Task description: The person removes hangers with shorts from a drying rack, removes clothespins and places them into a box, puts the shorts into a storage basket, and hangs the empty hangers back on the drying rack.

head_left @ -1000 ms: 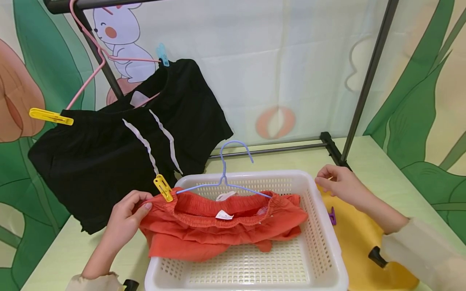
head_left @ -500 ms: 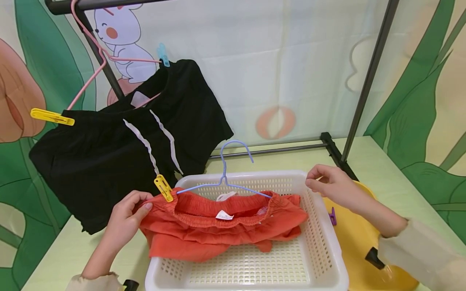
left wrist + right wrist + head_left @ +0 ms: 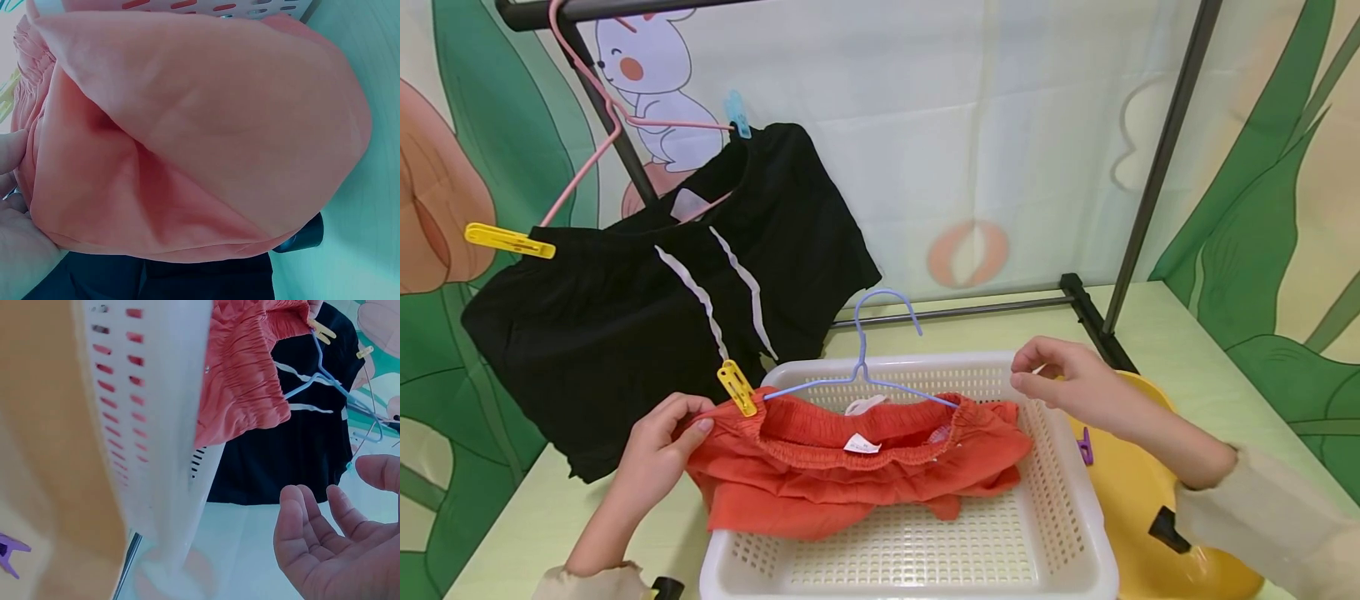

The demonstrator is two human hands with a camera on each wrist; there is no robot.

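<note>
Orange-red shorts [image 3: 865,492] with an elastic waistband and white label lie over the white basket [image 3: 1075,533]. A blue hanger [image 3: 895,385] sits inside the waistband, its hook upright. One yellow clothespin [image 3: 737,387] clips the waistband to the hanger near the left end. My left hand [image 3: 655,450] pinches the shorts' left waistband edge between thumb and fingers; in the left wrist view the cloth [image 3: 206,125] fills most of the picture. My right hand [image 3: 1078,383] hovers over the basket's back right corner. In the right wrist view, its thumb and fingers [image 3: 312,531] are apart, holding nothing visible.
Black shorts [image 3: 625,333] hang at left from a pink hanger [image 3: 580,179] with a yellow clothespin [image 3: 510,240] and a blue one [image 3: 737,115]. A black rack [image 3: 1157,175] stands behind. Right of the basket lies a yellow surface [image 3: 1131,492] with a purple clothespin [image 3: 1086,447].
My right hand has moved left from over the yellow surface to the basket's back right corner. My left hand and the orange-red shorts have stayed in place.
</note>
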